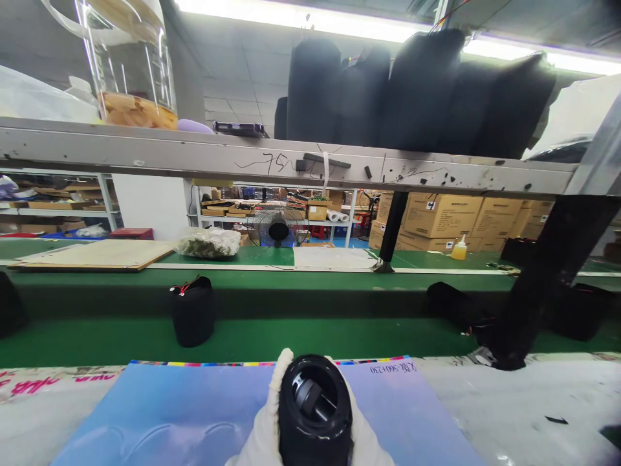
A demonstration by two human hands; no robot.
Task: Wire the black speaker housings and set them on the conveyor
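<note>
A glossy black cylindrical part (315, 433) with an open oval top stands out at the bottom middle; a darker round piece shows inside its opening. My left hand (264, 427), in a white glove, wraps its left side, and my right hand (366, 433), gloved as well, presses on its right side. Most fingers are hidden behind the part. Beneath them lies a blue and purple printed sheet (194, 401) with a coloured strip along its far edge.
Beyond the sheet runs a green conveyor belt (301, 336) with a black cylinder (193, 312) on it. A dark post (533, 291) rises at the right. Overhead, a metal shelf (194, 152) carries a glass jar (133, 71) and tall dark items (417, 90).
</note>
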